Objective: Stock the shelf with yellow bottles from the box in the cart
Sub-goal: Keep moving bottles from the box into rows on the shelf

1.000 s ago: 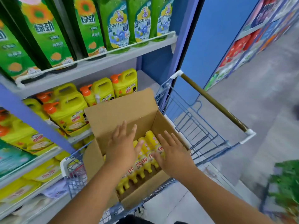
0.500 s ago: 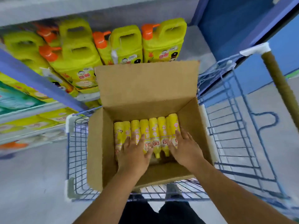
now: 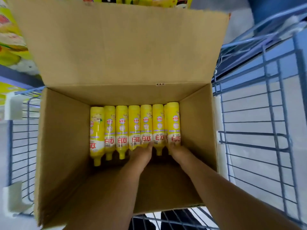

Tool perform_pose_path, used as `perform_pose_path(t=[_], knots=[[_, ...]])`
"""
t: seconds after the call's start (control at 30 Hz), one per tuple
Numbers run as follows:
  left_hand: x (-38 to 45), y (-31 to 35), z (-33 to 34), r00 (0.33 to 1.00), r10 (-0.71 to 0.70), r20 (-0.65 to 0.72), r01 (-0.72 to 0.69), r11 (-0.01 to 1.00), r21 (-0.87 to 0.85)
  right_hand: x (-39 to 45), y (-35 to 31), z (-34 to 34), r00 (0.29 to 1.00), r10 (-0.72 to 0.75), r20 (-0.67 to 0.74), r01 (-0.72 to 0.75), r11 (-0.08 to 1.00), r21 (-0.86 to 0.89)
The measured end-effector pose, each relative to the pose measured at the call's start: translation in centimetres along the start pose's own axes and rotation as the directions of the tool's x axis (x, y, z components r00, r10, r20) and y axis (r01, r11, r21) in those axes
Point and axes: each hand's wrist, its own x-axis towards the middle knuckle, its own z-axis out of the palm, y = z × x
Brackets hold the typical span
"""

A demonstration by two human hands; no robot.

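Both hands are deep inside the box point(image 3: 66, 143), reaching to the neck ends of the yellow bottles point(image 3: 122, 130). The left hand point(image 3: 142, 152) lies palm down with its fingers stretched forward, the fingertips resting on the lower label part of a bottle near the middle of the row; nothing is curled round it. The right hand point(image 3: 178, 151) meets the rightmost bottle point(image 3: 173, 125), which sits a little higher than its neighbours, but its fingers are hidden under that bottle, so whether it grips or only touches cannot be told. The bottles lie flat on the box floor in one tight row against the far wall, side by side and touching, caps pointing toward the person, their red-lettered labels facing up. The row runs to the box's right wall, with bare cardboard floor between the row and the near wall. The far flap point(image 3: 119, 47) stands open and tilts away. The box sits in a blue wire cart point(image 3: 259, 130), its right wall close to the cart's side bars. Beyond the far flap and at the upper left edge, blurred yellow packages on a shelf point(image 3: 10, 52) show.
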Motion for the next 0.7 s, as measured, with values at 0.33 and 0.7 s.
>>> perform_pose_path(t=[0.33, 0.7], knots=[[6.2, 0.2, 2.6, 0.985, -0.105, 0.138, 0.149, 0.921, -0.359, 5.6, 0.9, 2.6, 0.991, 0.131, 0.019, -0.125, 0.878, 0.462], [4.2, -0.2, 1.8, 0.992, 0.103, 0.073, -0.061, 0.899, -0.433, 3.7, 0.6, 2.6, 0.992, -0.072, 0.106, 0.022, 0.91, 0.414]])
